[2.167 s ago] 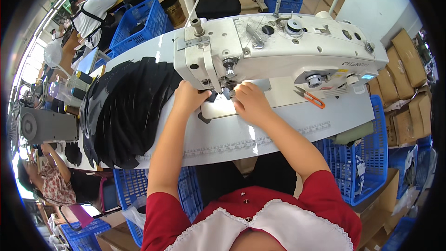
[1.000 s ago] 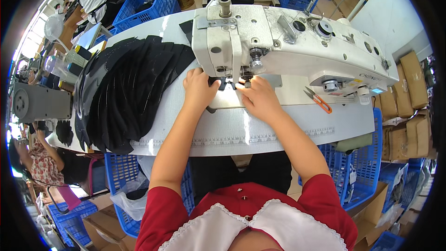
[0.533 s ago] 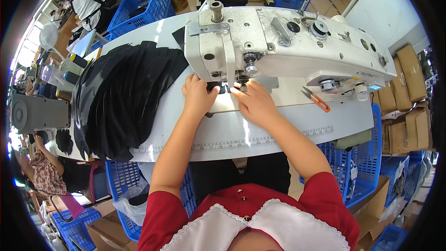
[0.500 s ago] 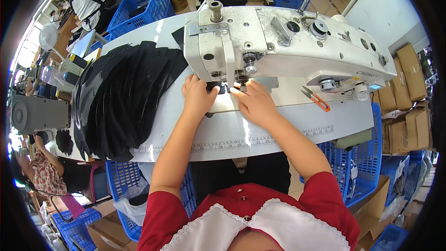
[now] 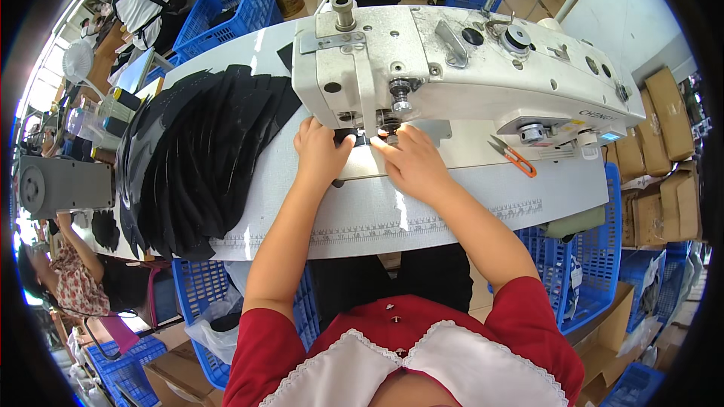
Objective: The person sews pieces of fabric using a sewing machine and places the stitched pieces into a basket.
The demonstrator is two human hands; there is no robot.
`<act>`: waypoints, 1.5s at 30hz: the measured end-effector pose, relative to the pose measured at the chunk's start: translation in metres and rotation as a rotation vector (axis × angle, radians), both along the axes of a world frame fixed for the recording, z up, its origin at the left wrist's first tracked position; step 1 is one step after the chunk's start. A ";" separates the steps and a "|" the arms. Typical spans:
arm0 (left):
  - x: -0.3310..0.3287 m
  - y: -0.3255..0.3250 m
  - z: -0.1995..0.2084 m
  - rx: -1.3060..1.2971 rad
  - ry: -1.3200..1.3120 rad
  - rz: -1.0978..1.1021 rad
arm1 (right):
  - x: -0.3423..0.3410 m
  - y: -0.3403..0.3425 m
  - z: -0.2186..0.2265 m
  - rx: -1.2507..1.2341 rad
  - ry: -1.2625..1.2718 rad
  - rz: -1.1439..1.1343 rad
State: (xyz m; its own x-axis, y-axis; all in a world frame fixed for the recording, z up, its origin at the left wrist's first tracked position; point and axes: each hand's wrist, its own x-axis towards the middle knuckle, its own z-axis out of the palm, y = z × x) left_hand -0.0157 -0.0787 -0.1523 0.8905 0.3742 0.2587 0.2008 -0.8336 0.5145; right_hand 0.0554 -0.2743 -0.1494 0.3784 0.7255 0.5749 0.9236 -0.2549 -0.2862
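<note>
A white sewing machine [image 5: 467,60] stands across the table, its needle area between my hands. My left hand [image 5: 323,152] is closed, with thumb and fingers on a small black fabric piece [image 5: 361,138] under the presser foot. From the right, my right hand [image 5: 413,160] is closed as well, its fingertips at the piece's right edge. The fingers and the machine head hide most of the piece. To the left of my left hand lies a big fanned stack of black fabric pieces [image 5: 207,158].
Orange-handled thread snips [image 5: 520,162] lie on the table right of my right hand. A printed ruler [image 5: 422,224] runs along the table's front edge. Blue crates [image 5: 592,271] stand below, with cardboard boxes [image 5: 667,124] at far right. A co-worker [image 5: 72,271] sits at the left.
Less of the black piece shows between my hands, which stay at the needle area. The machine appears shifted slightly left in view. The co-worker's arm at the left has moved a little.
</note>
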 end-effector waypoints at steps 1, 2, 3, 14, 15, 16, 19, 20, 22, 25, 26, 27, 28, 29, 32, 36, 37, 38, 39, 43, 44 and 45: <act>0.001 0.000 0.000 -0.001 -0.010 -0.005 | 0.000 0.000 0.000 -0.007 0.007 -0.001; 0.002 0.000 -0.001 -0.001 -0.008 -0.007 | 0.001 0.000 0.000 -0.007 0.008 -0.003; 0.003 0.001 -0.002 -0.005 -0.021 -0.016 | 0.001 0.000 0.000 0.001 0.009 0.006; 0.014 0.005 -0.014 0.043 -0.093 0.006 | 0.004 0.005 -0.004 -0.068 0.007 -0.062; 0.015 0.004 -0.014 0.056 -0.122 0.013 | 0.004 0.006 -0.004 -0.084 0.022 -0.067; 0.014 0.004 -0.013 0.069 -0.151 0.019 | 0.004 0.007 -0.005 -0.101 0.036 -0.071; 0.014 0.001 -0.011 0.089 -0.119 0.030 | 0.004 0.006 -0.007 -0.114 0.026 -0.083; 0.015 0.000 -0.010 0.090 -0.120 0.029 | 0.004 0.006 -0.008 -0.114 0.025 -0.084; 0.013 -0.001 -0.009 0.072 -0.099 0.040 | 0.002 0.007 -0.009 -0.125 0.019 -0.097; 0.013 -0.002 -0.011 0.086 -0.092 0.056 | 0.002 0.006 -0.009 -0.126 0.038 -0.091; 0.013 -0.002 -0.012 0.085 -0.092 0.054 | 0.002 0.005 -0.008 -0.126 0.039 -0.093; 0.013 -0.002 -0.013 0.102 -0.117 0.063 | 0.001 0.005 -0.006 -0.111 0.032 -0.097; 0.013 -0.001 -0.015 0.119 -0.142 0.072 | 0.000 0.006 -0.004 -0.095 0.024 -0.101; 0.014 0.000 -0.016 0.121 -0.141 0.071 | 0.000 0.006 -0.003 -0.094 0.025 -0.101; 0.016 0.000 -0.018 0.124 -0.143 0.071 | 0.000 0.005 -0.003 -0.112 0.032 -0.114; 0.015 -0.001 -0.017 0.145 -0.168 0.060 | 0.001 0.005 -0.004 -0.092 0.026 -0.106; 0.015 -0.001 -0.017 0.144 -0.184 0.061 | 0.001 0.005 -0.005 -0.083 0.021 -0.104; 0.015 -0.001 -0.016 0.143 -0.184 0.059 | 0.002 0.005 -0.006 -0.084 0.022 -0.106; 0.015 0.000 -0.016 0.134 -0.172 0.065 | 0.002 0.005 -0.006 -0.079 0.023 -0.099; 0.016 0.000 -0.015 0.126 -0.170 0.075 | 0.002 0.006 -0.007 -0.116 0.033 -0.109; 0.016 -0.001 -0.015 0.126 -0.173 0.078 | 0.003 0.005 -0.008 -0.116 0.031 -0.107; 0.015 -0.002 -0.014 0.121 -0.167 0.067 | 0.003 0.005 -0.009 -0.128 0.035 -0.103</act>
State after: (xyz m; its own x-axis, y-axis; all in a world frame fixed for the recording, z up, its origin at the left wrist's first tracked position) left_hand -0.0006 -0.0803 -0.1665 0.8059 0.3884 0.4468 0.1782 -0.8789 0.4425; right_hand 0.0583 -0.2692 -0.1583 0.4730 0.7480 0.4656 0.8806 -0.3845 -0.2770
